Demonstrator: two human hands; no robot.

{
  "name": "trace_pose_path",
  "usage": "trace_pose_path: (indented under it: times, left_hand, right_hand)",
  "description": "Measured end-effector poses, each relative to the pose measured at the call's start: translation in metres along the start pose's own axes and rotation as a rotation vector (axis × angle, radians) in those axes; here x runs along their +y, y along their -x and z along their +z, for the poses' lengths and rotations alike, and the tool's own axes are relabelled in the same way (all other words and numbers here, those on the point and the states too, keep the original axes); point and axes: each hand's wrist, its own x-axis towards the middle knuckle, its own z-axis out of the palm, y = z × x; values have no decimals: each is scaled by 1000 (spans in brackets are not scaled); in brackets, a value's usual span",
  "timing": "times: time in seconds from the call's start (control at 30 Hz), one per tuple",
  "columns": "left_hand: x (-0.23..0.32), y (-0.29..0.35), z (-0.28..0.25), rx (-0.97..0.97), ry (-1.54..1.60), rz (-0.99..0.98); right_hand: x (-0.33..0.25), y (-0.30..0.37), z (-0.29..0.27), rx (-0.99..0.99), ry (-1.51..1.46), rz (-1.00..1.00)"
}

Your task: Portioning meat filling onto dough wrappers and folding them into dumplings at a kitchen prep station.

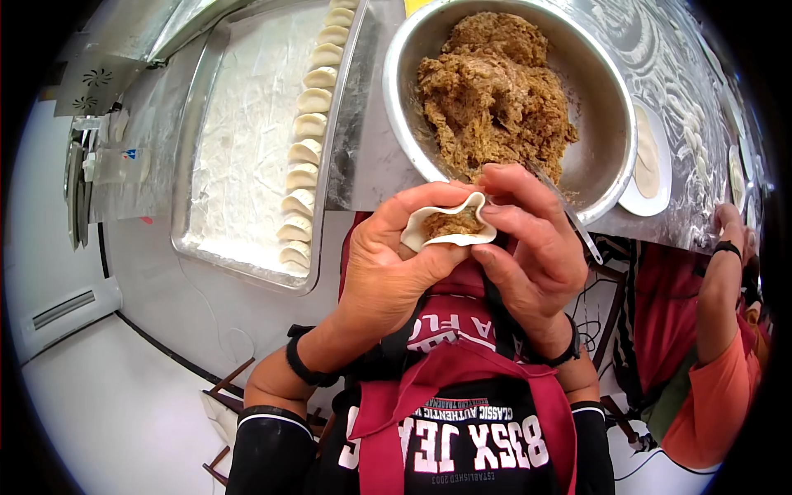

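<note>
In front of my chest, a round white dumpling wrapper (410, 238) is cupped around a lump of brown minced filling (450, 223). My left hand (388, 256) grips the wrapper from its left side, with the thumb along the lower edge and the fingers behind. At the right edge, my right hand (536, 247) pinches the dough with its fingertips. The wrapper's top stands open, its rim wavy and unsealed. Just beyond both hands is a big steel bowl (606, 107) holding a large mound of filling (495, 91). A metal utensil (587, 239) leans over the bowl's near rim, partly behind my right hand.
Left of the bowl lies a floured metal tray (247, 148) with a row of folded dumplings (303, 151) along its right side. A white plate of flat wrappers (648, 165) stands right of the bowl. Another person's arm (718, 289) reaches to the floured table (676, 74) at right.
</note>
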Motion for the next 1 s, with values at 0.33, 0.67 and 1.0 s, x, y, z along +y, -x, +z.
trace_pose_path:
  times: [0.33, 0.67, 1.0]
  left_hand:
    - [-7, 0, -4, -5, -65, 63]
    - [-8, 4, -8, 22, -177, 60]
    - [-5, 1, -1, 18, -144, 50]
  right_hand:
    - [-5, -3, 1, -31, 152, -38]
    - [2, -12, -1, -133, 189, -145]
    - [5, -12, 3, -40, -84, 36]
